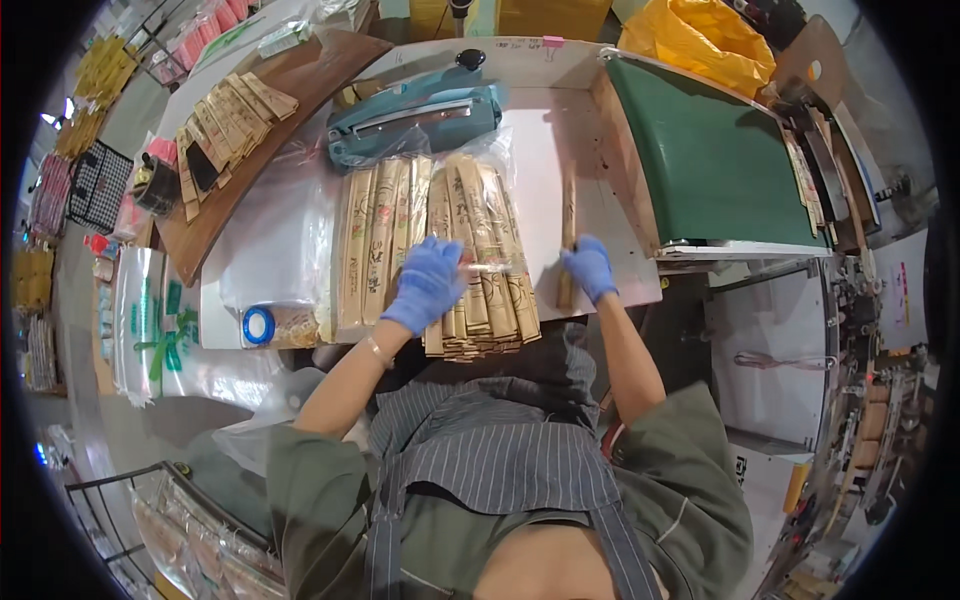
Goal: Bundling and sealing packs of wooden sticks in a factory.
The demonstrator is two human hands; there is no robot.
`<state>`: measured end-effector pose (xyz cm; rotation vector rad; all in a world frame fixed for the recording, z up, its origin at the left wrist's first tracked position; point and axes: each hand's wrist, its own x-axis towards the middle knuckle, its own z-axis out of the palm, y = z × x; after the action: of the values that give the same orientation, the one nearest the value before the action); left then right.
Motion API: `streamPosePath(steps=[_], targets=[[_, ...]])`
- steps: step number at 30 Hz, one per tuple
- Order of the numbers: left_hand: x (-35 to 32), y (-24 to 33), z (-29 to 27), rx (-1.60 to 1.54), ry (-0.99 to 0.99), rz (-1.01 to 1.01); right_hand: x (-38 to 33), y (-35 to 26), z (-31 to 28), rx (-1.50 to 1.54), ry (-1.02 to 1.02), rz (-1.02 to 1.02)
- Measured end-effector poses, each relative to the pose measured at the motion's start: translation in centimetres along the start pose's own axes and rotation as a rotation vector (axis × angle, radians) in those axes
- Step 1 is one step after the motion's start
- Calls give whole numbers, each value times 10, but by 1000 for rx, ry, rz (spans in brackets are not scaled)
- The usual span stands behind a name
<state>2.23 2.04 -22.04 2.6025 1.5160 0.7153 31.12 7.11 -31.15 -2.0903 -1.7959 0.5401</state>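
Observation:
Both my hands wear blue gloves. My left hand (428, 282) presses flat on a fanned stack of long tan paper sleeves (487, 262) that lies half inside a clear plastic bag on the white table (545, 140). My right hand (590, 268) grips one single tan sleeve (568, 210), held upright just right of the stack. A second flat row of the same sleeves (375, 245) lies to the left of my left hand.
A teal heat sealer (415, 115) sits behind the sleeves. A green conveyor belt (710, 160) runs on the right, a yellow bag (700, 40) behind it. A wooden board (250, 140) with more sleeves and a blue tape roll (259, 325) lie on the left.

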Motion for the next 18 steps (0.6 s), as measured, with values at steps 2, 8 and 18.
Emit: streamPosePath(steps=[2, 8, 18], targets=[[-2, -18, 23, 40, -50, -178, -56, -12, -26, 645, -406, 28], [20, 5, 6, -158, 66, -97, -166, -38, -102, 736, -1060, -78], [-45, -29, 39, 144, 121, -262, -38, -108, 19, 348, 400, -380]])
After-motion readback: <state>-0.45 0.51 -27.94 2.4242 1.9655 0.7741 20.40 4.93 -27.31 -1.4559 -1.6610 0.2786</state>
